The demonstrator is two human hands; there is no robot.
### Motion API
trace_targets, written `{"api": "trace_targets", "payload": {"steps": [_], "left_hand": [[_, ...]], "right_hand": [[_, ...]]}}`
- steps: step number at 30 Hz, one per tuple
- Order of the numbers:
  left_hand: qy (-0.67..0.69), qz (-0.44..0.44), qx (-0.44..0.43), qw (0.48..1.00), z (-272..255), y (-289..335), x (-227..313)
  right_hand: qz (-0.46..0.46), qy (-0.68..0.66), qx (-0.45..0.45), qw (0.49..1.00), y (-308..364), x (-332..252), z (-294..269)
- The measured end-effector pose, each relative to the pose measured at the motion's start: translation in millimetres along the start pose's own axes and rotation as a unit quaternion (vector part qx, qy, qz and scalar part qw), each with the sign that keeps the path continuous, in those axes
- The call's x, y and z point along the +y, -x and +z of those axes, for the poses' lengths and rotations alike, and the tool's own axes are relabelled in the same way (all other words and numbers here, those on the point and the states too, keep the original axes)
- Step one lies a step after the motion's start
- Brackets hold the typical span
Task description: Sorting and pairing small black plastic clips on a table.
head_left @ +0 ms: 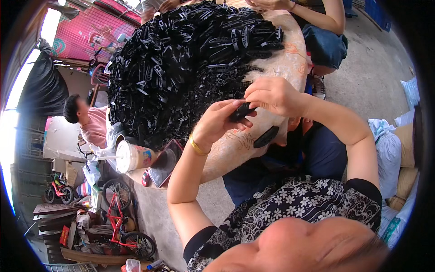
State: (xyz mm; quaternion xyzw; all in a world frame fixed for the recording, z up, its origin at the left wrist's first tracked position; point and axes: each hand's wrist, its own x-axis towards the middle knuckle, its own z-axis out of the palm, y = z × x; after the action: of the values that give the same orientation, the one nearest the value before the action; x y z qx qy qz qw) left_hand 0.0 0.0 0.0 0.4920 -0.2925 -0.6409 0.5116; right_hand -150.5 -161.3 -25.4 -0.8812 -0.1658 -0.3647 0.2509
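My left hand (216,122), with a gold bracelet at its wrist, is closed round a small black plastic part (241,112) above the near side of the table. Fingertips of my right hand (272,96) pinch together at the upper edge of that part. Whether they also hold a tiny piece is too small to tell. On the table below my hands lies a loose flat black part (266,137). Just beyond them spreads a big heap of black plastic parts (181,59), with larger elongated pieces at the back and smaller ones nearer me.
A lidded drink cup with a straw (131,156) and a dark phone (166,162) stand at the table's left edge (206,174). People sit at the far right and left. Bicycles (120,217) and clutter are at lower left, filled sacks (385,154) at right.
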Motion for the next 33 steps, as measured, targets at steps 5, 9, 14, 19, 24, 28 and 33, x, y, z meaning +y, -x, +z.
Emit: {"api": "trace_targets", "payload": {"steps": [5,9,14,19,24,28,33], "left_hand": [[0.031,-0.007,0.013,0.999,2.1,0.2,0.0],[-0.084,0.043,0.036,0.995,11.9,3.7,-0.4],[-0.269,0.115,0.106,0.95,14.3,1.5,-10.5],[-0.467,0.178,0.187,0.846,27.4,-0.1,-18.8],[-0.424,0.168,0.122,0.882,23.3,-3.9,-6.5],[-0.507,0.271,0.332,0.748,-35.4,-16.1,48.6],[-0.738,0.098,0.569,0.35,-133.3,-25.9,90.1]], "right_hand": [[-0.081,0.077,-0.013,0.994,-0.1,4.2,0.9],[-0.107,0.119,-0.012,0.987,-0.4,0.3,-1.1],[0.228,-0.172,-0.027,0.958,-2.1,-12.2,-0.2],[0.217,-0.147,-0.041,0.964,4.0,-0.9,-1.3],[0.239,-0.164,-0.066,0.955,6.6,1.8,-14.5],[0.197,-0.166,-0.159,0.953,9.9,14.0,-16.7],[0.181,-0.017,-0.076,0.98,9.9,24.9,-9.9]]}}
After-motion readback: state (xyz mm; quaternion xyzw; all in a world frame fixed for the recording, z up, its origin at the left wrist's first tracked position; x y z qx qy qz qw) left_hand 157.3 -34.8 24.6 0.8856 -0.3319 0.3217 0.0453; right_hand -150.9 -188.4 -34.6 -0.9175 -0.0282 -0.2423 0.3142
